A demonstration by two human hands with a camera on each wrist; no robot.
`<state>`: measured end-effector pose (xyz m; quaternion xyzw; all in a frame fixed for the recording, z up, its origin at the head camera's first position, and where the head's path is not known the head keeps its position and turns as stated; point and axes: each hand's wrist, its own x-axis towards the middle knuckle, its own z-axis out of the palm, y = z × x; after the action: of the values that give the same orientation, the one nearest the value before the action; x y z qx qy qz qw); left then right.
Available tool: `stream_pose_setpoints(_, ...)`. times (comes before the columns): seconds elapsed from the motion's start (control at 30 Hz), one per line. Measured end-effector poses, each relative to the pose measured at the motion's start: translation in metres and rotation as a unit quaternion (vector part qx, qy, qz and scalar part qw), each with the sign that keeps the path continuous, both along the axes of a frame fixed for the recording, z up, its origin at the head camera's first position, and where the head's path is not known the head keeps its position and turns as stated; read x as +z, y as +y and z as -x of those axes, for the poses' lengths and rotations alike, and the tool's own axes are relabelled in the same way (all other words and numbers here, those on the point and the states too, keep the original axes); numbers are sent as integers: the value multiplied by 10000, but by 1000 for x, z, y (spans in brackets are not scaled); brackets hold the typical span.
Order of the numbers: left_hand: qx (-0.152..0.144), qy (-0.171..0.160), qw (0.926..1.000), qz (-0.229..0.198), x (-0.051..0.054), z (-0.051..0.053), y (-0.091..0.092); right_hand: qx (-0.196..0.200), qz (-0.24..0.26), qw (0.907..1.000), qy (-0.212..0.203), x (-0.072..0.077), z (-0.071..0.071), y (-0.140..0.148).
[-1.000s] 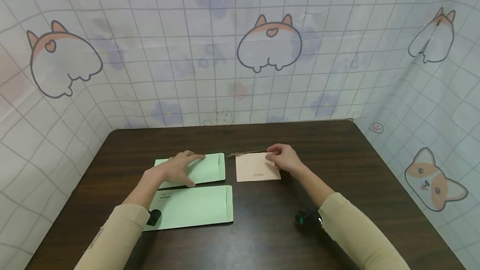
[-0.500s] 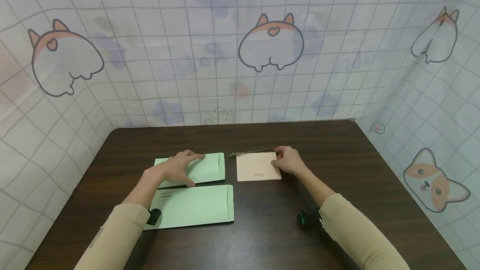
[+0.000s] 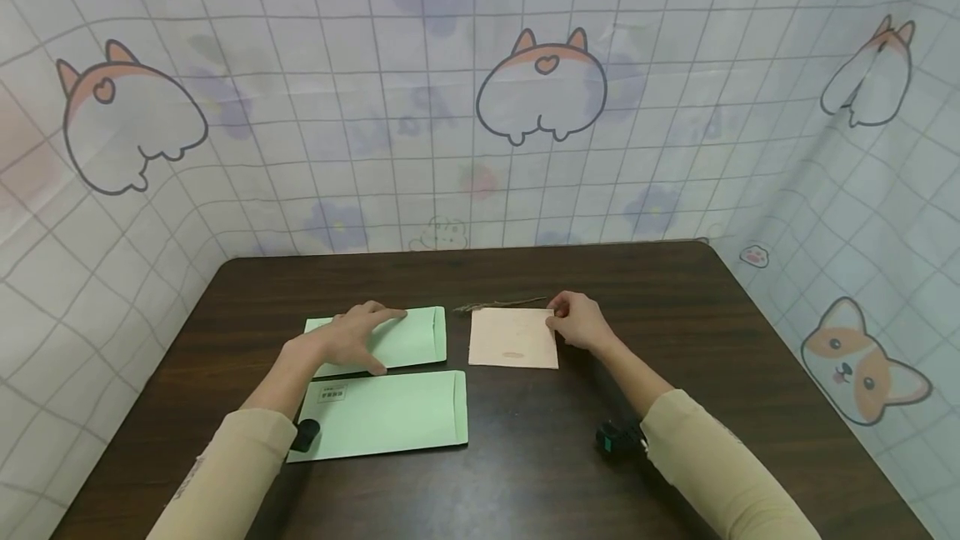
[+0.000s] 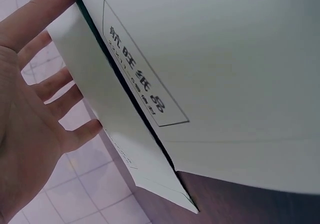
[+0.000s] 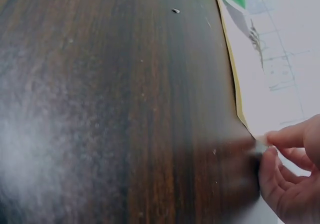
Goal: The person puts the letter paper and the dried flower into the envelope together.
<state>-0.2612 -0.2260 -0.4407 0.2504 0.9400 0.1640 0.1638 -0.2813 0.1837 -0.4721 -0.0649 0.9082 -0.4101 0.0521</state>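
Observation:
Two pale green envelopes lie one behind the other at the left of the head view. My left hand (image 3: 348, 338) rests on the smaller, rear envelope (image 3: 416, 336) with its fingers spread, the thumb near the front envelope (image 3: 390, 415). In the left wrist view a printed box shows on the near envelope (image 4: 240, 74). Right of them lies a nearly square cream paper (image 3: 510, 340). My right hand (image 3: 579, 322) pinches its right edge between thumb and fingers; the right wrist view shows the fingertips at the paper's corner (image 5: 250, 99). A dried grass sprig (image 3: 498, 304) lies just behind the paper.
Everything lies on a dark wood-grain table (image 3: 525, 482). A white curtain (image 3: 337, 107) with a grid and corgi drawings hangs behind the table and along both sides. In the right wrist view a small pale speck (image 5: 175, 10) lies on the tabletop.
My right hand has slid a little to the right, to the paper's edge. The cream paper has shifted slightly toward me and the sprig's stem shows more. My left hand has hardly moved.

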Motion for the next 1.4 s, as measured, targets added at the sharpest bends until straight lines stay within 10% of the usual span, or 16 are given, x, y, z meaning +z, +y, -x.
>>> stream_pose_setpoints(0.37,-10,61,10000,-30,-2,0,-1,-47,1194,9914,-534,5,3,10)
stream_pose_setpoints(0.9,54,36,10000,25,-5,1,-2,-395,2872,9446,-1538,1,15,9)
stream_pose_setpoints(1.4,83,27,10000,28,-3,1,-1,-96,3040,9425,-1388,-6,20,-9)
